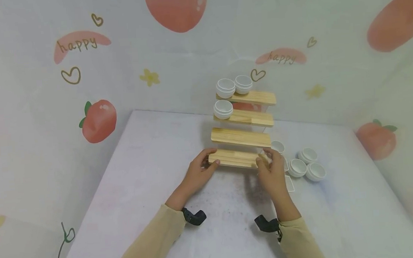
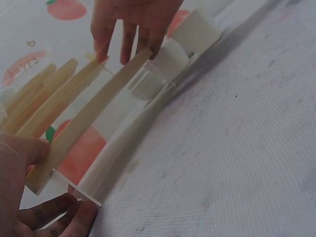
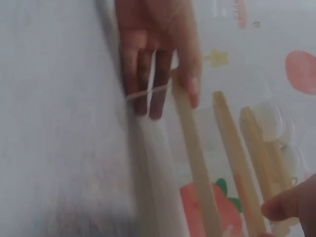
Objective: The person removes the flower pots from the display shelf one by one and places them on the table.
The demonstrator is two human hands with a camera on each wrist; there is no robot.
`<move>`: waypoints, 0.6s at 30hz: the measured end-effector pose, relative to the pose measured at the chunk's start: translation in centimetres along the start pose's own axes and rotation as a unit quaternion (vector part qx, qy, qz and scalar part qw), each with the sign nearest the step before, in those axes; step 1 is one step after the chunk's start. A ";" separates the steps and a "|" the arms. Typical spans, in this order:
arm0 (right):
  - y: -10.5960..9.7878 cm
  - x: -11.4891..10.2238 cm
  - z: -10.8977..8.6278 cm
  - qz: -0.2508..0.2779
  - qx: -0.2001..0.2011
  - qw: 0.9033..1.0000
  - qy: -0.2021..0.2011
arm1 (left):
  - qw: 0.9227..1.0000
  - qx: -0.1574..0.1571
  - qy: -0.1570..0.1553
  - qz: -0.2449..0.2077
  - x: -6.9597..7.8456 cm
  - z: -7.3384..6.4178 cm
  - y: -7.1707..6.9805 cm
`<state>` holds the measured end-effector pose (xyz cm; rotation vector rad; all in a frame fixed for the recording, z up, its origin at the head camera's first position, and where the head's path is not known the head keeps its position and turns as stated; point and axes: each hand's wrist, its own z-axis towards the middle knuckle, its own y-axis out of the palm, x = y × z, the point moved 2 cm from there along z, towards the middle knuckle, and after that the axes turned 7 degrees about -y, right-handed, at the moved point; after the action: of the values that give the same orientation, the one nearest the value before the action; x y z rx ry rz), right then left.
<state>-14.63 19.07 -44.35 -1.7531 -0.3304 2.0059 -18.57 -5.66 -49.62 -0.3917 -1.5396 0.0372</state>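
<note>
Pale surface (image 1: 131,182) beneath the four-tier wooden rack (image 1: 240,137); loose white bowls (image 1: 316,172) to the rack's right. Left hand (image 1: 196,170) grips the rack's left end, right hand (image 1: 272,172) its right. Level, even handling should best spare the upper bowls (image 1: 223,109) aboard.

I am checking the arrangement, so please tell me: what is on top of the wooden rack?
Two white bowls stand on the top shelf, and a third bowl on the second shelf, all toward the left. The wood directly beneath them is covered.
</note>
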 end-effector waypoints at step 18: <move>2.0 1.1 -1.2 0.033 0.049 0.998 0.015 | 1.000 0.002 -0.002 -0.004 0.1 0.1 0.1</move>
<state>-13.93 17.71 -46.48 -1.7515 -0.1644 2.0040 -18.62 -5.55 -49.57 -0.3826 -1.5456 0.0341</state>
